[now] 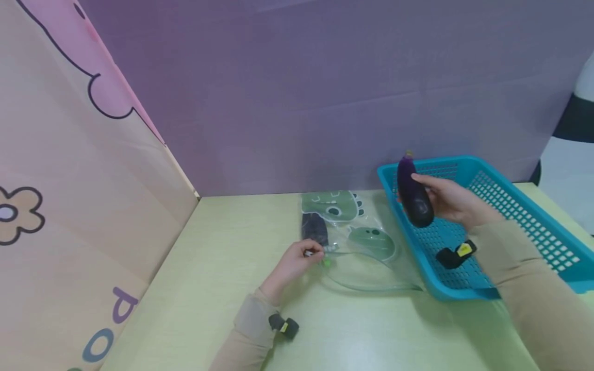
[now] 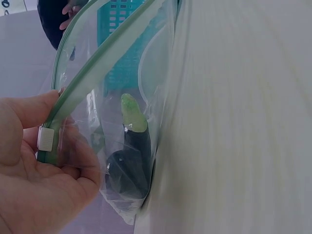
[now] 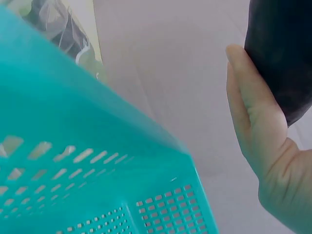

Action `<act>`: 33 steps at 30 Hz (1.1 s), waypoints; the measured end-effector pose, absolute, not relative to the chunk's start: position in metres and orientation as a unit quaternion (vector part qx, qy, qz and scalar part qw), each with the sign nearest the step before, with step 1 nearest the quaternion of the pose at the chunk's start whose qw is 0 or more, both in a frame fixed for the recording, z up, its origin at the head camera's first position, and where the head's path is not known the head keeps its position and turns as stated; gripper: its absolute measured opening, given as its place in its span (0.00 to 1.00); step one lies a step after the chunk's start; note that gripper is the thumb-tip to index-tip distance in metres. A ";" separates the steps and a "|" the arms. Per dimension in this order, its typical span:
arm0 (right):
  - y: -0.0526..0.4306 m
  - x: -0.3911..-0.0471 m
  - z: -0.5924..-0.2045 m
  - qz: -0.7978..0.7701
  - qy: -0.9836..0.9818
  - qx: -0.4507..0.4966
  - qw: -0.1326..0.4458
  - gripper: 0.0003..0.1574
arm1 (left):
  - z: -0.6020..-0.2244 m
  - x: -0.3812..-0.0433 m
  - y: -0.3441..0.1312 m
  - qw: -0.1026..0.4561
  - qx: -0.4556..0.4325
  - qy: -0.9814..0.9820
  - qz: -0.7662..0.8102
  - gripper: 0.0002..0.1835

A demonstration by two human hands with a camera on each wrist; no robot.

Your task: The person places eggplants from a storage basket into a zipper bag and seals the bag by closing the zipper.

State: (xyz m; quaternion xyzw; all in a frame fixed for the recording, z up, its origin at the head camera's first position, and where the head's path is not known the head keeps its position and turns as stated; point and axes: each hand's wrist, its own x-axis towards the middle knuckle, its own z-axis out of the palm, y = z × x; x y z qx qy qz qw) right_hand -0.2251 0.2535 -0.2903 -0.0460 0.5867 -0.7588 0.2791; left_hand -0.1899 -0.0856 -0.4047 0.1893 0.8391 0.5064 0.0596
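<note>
The right hand (image 1: 452, 201) grips an eggplant (image 1: 415, 198) over the nine o'clock side of the basket (image 1: 445, 291); toward nine, the left hand (image 1: 295, 262) pinches the rim of a clear bag (image 1: 373, 242). If either hold slackens, the bag's limp mouth could collapse (thin film invites it) or the smooth eggplant slip. At eight o'clock the wall cloth (image 1: 102, 206) shows a blue letter "o" (image 1: 88, 351); no brand is legible.

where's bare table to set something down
The pale yellow tabletop is bare at left, between the cream printed panel and the clear plastic zip bag, and on the bag's near side, between the beige sleeves. Crowded at right, where the bag lies beside the turquoise perforated plastic basket.
</note>
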 end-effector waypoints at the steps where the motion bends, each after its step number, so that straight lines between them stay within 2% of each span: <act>1: 0.252 -0.224 -0.289 -0.759 0.586 -0.051 0.281 0.33 | -0.405 -0.190 -0.086 0.058 0.191 0.839 0.507 0.07; 4: 0.249 -0.222 -0.289 -0.751 0.593 -0.063 0.283 0.34 | -0.405 -0.190 -0.086 0.055 0.195 0.838 0.507 0.07; 9: 0.244 -0.223 -0.292 -0.743 0.600 -0.081 0.285 0.22 | -0.405 -0.190 -0.086 0.057 0.195 0.840 0.503 0.07; 15: 0.241 -0.228 -0.301 -0.759 0.553 -0.147 0.313 0.16 | -0.404 -0.191 -0.086 0.061 0.190 0.842 0.501 0.07; 20: 0.229 -0.223 -0.299 -0.755 0.556 -0.157 0.310 0.18 | -0.404 -0.191 -0.085 0.064 0.183 0.842 0.503 0.06; 29: 0.200 -0.203 -0.288 -0.727 0.620 -0.106 0.275 0.23 | -0.404 -0.191 -0.085 0.059 0.186 0.845 0.498 0.06; 33: 0.189 -0.195 -0.288 -0.719 0.630 -0.124 0.266 0.24 | -0.404 -0.191 -0.085 0.062 0.185 0.844 0.499 0.06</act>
